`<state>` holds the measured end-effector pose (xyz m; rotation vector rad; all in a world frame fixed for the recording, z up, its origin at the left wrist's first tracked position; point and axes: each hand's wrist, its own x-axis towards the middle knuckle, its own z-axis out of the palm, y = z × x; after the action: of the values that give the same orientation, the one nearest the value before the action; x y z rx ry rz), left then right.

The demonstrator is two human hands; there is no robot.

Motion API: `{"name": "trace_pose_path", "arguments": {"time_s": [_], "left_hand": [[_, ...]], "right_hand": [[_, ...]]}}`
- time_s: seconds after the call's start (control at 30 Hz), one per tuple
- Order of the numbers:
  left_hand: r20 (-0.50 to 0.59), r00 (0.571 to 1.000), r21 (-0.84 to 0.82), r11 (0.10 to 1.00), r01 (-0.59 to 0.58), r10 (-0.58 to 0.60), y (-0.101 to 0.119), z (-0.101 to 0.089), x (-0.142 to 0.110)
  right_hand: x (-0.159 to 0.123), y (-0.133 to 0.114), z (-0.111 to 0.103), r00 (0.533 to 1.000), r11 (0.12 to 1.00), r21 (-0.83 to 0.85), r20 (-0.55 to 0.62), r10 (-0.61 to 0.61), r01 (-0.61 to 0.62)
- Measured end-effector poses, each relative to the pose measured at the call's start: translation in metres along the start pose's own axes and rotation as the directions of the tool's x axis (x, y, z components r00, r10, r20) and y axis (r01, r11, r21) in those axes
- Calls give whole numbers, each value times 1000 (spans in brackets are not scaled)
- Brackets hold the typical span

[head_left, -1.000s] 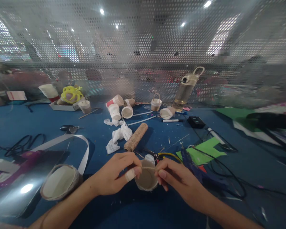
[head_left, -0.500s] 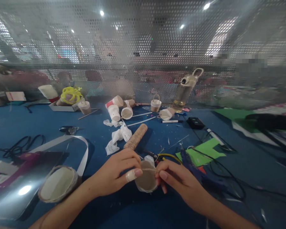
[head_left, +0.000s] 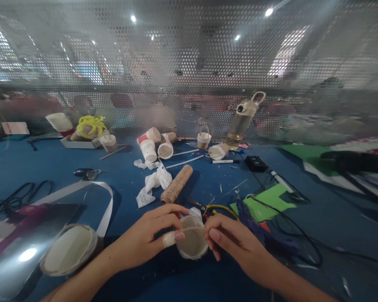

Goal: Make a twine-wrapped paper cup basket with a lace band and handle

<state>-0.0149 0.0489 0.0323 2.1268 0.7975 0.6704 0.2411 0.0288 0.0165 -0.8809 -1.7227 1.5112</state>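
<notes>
A small paper cup point(head_left: 191, 248) stands mouth up between my hands, its pale inside facing me. A thin strand of twine point(head_left: 192, 229) runs nearly straight across its opening. My left hand point(head_left: 153, 235), with a bandage around the thumb, pinches the strand's left end at the rim. Thumb and fingers of my right hand point(head_left: 234, 240) are closed on the other end at the cup's right side. Just behind the cup lie a bit of white lace point(head_left: 195, 212) and scissors point(head_left: 203, 208), partly hidden.
A twine roll point(head_left: 177, 183) and crumpled white lace point(head_left: 154, 184) lie ahead. A larger cup point(head_left: 71, 251) is beside my left forearm. Green paper point(head_left: 267, 203), a blue tool point(head_left: 255, 222) and cables are right. Small cups, a tilted bottle point(head_left: 240, 123) and a mesh screen point(head_left: 176, 63) stand behind.
The view has shifted slightly, moving the background a little left. The twine now shows more clearly between my fingers, and my left fingers are spread slightly differently. Both hands keep their grip.
</notes>
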Motion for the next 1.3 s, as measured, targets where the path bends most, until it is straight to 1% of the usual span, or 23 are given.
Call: {"name": "trace_pose_path", "arguments": {"time_s": [0.2, 0.33, 0.47, 0.6, 0.8, 1.07, 1.2, 1.3], "left_hand": [[-7, 999, 35, 999, -36, 36, -2, -1, -2], [13, 1000, -5, 1000, -28, 28, -1, -2, -1], [73, 996, -62, 996, 58, -53, -1, -1, 0], [130, 985, -62, 990, 126, -117, -1, 4, 1], [68, 975, -59, 974, 217, -213, -1, 7, -3], [57, 969, -57, 968, 243, -240, 0, 6, -7], [58, 966, -57, 966, 253, -250, 0, 6, -7], [39, 965, -74, 963, 260, -258, 0, 5, -6]], "right_hand": [[0, 4, 0, 1000, 1000, -29, 9, 0, 1], [0, 5, -1, 1000, 1000, -13, 8, -12, 12], [1, 3, -1, 1000, 1000, 27, -1, -9, 9], [2, 1, 0, 1000, 997, 68, 6, -26, 26], [0, 2, -3, 998, 990, 126, -11, -65, 65], [-2, 2, -6, 999, 994, 94, -10, -52, 53], [-1, 5, -6, 997, 993, 93, -21, -71, 73], [-1, 5, -6, 994, 993, 31, -22, -111, 112]]}}
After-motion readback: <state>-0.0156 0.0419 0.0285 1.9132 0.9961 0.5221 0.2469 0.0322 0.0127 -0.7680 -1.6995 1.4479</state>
